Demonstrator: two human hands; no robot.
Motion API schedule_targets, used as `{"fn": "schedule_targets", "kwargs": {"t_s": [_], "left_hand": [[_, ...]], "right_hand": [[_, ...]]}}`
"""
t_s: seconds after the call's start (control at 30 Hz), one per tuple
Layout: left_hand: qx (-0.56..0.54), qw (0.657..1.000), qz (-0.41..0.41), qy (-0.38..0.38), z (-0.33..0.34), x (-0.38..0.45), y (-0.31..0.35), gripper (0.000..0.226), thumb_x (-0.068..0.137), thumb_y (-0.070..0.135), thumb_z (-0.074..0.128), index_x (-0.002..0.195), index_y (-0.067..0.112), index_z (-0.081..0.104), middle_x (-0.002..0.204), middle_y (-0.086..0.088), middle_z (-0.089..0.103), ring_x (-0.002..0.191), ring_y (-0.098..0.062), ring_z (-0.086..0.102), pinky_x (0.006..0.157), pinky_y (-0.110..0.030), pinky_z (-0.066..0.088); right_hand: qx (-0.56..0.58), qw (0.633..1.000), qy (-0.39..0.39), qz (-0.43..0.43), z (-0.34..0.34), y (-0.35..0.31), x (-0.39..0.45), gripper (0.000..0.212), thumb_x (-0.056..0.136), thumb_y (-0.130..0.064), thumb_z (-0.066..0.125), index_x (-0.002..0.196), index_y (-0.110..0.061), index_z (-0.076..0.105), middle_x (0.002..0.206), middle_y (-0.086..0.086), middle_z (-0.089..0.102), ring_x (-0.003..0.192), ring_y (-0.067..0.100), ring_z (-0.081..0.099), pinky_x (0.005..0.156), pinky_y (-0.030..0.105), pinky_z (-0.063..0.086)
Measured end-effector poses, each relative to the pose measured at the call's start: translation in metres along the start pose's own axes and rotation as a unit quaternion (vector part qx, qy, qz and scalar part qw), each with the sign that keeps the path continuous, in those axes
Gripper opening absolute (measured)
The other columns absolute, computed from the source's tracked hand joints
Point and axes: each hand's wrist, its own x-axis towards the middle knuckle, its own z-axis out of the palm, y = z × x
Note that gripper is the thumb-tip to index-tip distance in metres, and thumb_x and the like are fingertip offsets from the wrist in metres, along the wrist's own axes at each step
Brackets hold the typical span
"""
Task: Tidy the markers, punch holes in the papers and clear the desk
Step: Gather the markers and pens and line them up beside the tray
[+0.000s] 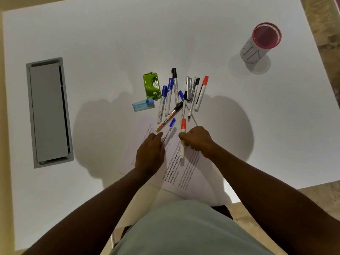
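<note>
White desk under both my hands, markers scattered at its middle, papers at the near edge.

My right hand is curled round a red-capped marker, gripping it mid-barrel with the cap pointing away from me; my left hand has its fingertips down on a thin blue pen lying on the printed papers, though whether it pinches the pen or only touches it I cannot tell. Beyond them the other markers lie loose in a fan toward the desk's centre, light, stiff and smooth, so I judge they will roll; best taken by the barrel, several together. Just left of them sit the green hole punch and a small blue container. A red-rimmed pen cup stands well apart, toward the far right corner. A grey cable tray lid lies along the left edge.
</note>
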Motion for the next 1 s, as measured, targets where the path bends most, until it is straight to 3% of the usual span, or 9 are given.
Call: {"fn": "schedule_targets", "kwargs": {"t_s": [0.13, 0.23, 0.3, 0.43, 0.5, 0.6, 0.7, 0.83, 1.0], "left_hand": [[-0.159, 0.979, -0.106, -0.07, -0.014, -0.011, 0.009, 0.03, 0.097, 0.021, 0.051, 0.126, 0.013, 0.056, 0.107, -0.003, 0.057, 0.09, -0.016, 0.054, 0.074, -0.026, 0.049], [-0.356, 0.905, -0.209, -0.101, -0.024, -0.011, 0.018, 0.012, 0.099, 0.015, 0.044, 0.103, 0.016, 0.056, 0.095, -0.008, 0.06, 0.078, -0.019, 0.06, 0.065, -0.027, 0.051], [-0.412, 0.876, -0.23, -0.098, -0.026, -0.007, 0.023, 0.015, 0.1, 0.013, 0.04, 0.094, 0.017, 0.053, 0.089, -0.012, 0.059, 0.072, -0.02, 0.057, 0.063, -0.025, 0.048], [-0.516, 0.809, -0.254, -0.124, -0.027, -0.001, 0.023, 0.034, 0.101, 0.041, 0.037, 0.111, 0.015, 0.055, 0.101, -0.014, 0.066, 0.09, -0.028, 0.064, 0.082, -0.037, 0.052], [-0.511, 0.817, -0.239, -0.116, -0.028, 0.001, 0.018, 0.038, 0.1, 0.045, 0.039, 0.114, 0.014, 0.056, 0.101, -0.012, 0.069, 0.094, -0.028, 0.068, 0.083, -0.038, 0.055], [-0.454, 0.86, -0.221, -0.074, -0.034, 0.006, 0.009, 0.028, 0.101, 0.039, 0.041, 0.102, 0.016, 0.057, 0.085, -0.006, 0.067, 0.08, -0.024, 0.067, 0.076, -0.035, 0.054], [-0.419, 0.879, -0.219, -0.055, -0.041, 0.013, -0.003, 0.025, 0.102, 0.037, 0.04, 0.098, 0.015, 0.05, 0.078, -0.007, 0.064, 0.07, -0.023, 0.063, 0.069, -0.034, 0.052], [-0.386, 0.893, -0.228, -0.044, -0.051, 0.02, -0.015, 0.017, 0.1, 0.033, 0.045, 0.103, 0.016, 0.045, 0.077, -0.01, 0.063, 0.064, -0.02, 0.063, 0.062, -0.028, 0.049], [-0.376, 0.894, -0.241, -0.038, -0.053, 0.02, -0.024, 0.018, 0.098, 0.032, 0.05, 0.103, 0.015, 0.047, 0.079, -0.012, 0.063, 0.062, -0.019, 0.06, 0.06, -0.027, 0.048]], "right_hand": [[0.037, 0.998, -0.027, -0.038, -0.002, 0.004, -0.012, 0.03, 0.088, -0.035, 0.059, 0.072, -0.01, 0.055, 0.081, 0.007, 0.07, 0.066, 0.019, 0.067, 0.067, 0.027, 0.055], [0.04, 0.994, -0.055, -0.081, 0.001, -0.002, -0.023, 0.027, 0.089, -0.03, 0.06, 0.084, -0.003, 0.06, 0.08, 0.003, 0.07, 0.062, 0.014, 0.067, 0.058, 0.02, 0.052], [0.018, 0.99, -0.065, -0.122, 0.006, -0.011, -0.031, 0.025, 0.088, -0.03, 0.063, 0.084, -0.005, 0.061, 0.081, 0.004, 0.069, 0.063, 0.012, 0.066, 0.061, 0.021, 0.054], [-0.036, 0.98, -0.033, -0.191, 0.02, -0.027, -0.035, 0.025, 0.087, -0.034, 0.065, 0.086, -0.01, 0.064, 0.075, 0.004, 0.065, 0.063, 0.009, 0.06, 0.065, 0.02, 0.049], [-0.053, 0.976, -0.032, -0.206, 0.022, -0.032, -0.034, 0.027, 0.088, -0.037, 0.064, 0.088, -0.011, 0.066, 0.075, 0.001, 0.066, 0.062, 0.008, 0.061, 0.064, 0.018, 0.048], [-0.031, 0.978, -0.033, -0.201, 0.021, -0.037, -0.03, 0.026, 0.091, -0.035, 0.062, 0.086, -0.011, 0.068, 0.074, 0.001, 0.069, 0.061, 0.011, 0.067, 0.061, 0.019, 0.052], [-0.044, 0.979, 0.102, -0.17, 0.02, -0.039, -0.019, 0.027, 0.091, -0.033, 0.061, 0.074, -0.013, 0.061, 0.066, 0.0, 0.062, 0.06, 0.013, 0.062, 0.061, 0.022, 0.049], [-0.138, 0.951, 0.242, -0.136, 0.01, -0.04, -0.004, 0.029, 0.093, -0.04, 0.057, 0.087, -0.013, 0.062, 0.075, 0.0, 0.063, 0.063, 0.014, 0.061, 0.06, 0.025, 0.047], [-0.152, 0.952, 0.249, -0.089, 0.0, -0.049, 0.011, 0.027, 0.093, -0.039, 0.058, 0.085, -0.014, 0.055, 0.079, 0.001, 0.058, 0.065, 0.014, 0.056, 0.061, 0.027, 0.044]]}}
